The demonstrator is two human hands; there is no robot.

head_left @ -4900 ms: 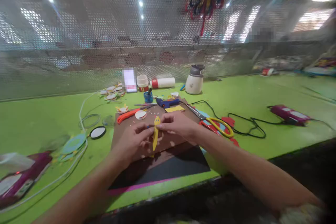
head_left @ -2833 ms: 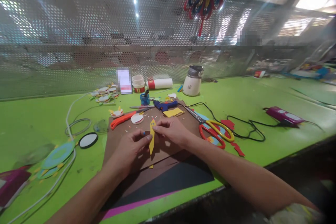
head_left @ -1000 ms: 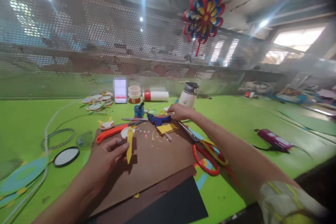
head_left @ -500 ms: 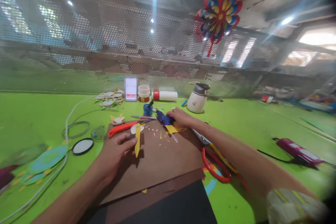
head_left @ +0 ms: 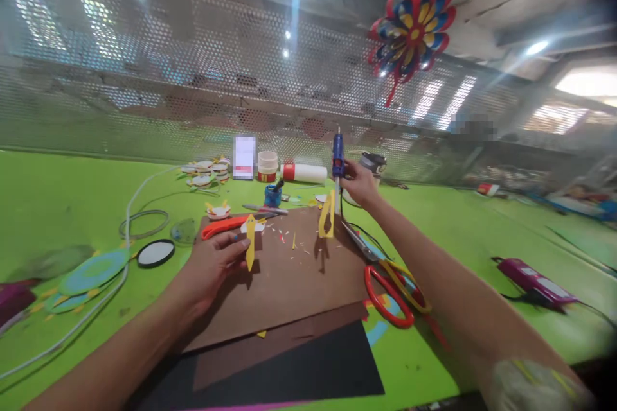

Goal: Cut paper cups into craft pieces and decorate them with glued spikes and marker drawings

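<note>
My left hand (head_left: 219, 262) pinches a yellow pointed paper strip (head_left: 250, 247) upright between thumb and fingers, over the left side of the brown board (head_left: 289, 282). My right hand (head_left: 360, 181) is wrapped round a blue glue gun (head_left: 338, 155), raised above the board's far right corner. Its narrow tip points up and a pale glue stick (head_left: 337, 198) extends below. Beside that stick hangs a yellow paper scrap (head_left: 328, 221); whether it is stuck to it I cannot tell. Past my left fingers lie an orange-red handled tool (head_left: 224, 227) and a small white disc (head_left: 259, 227), partly hidden.
Large scissors (head_left: 388, 295) with red and yellow handles lie at the board's right edge. Behind stand a blue pot (head_left: 272, 196), a white cup (head_left: 267, 167) and a white roll (head_left: 308, 173). A white cable (head_left: 126, 231) and a round black-rimmed disc (head_left: 155, 253) lie left.
My right hand has lifted the glue gun off the board, up and to the right, and the yellow scrap has risen with it. My left hand still holds the strip.
</note>
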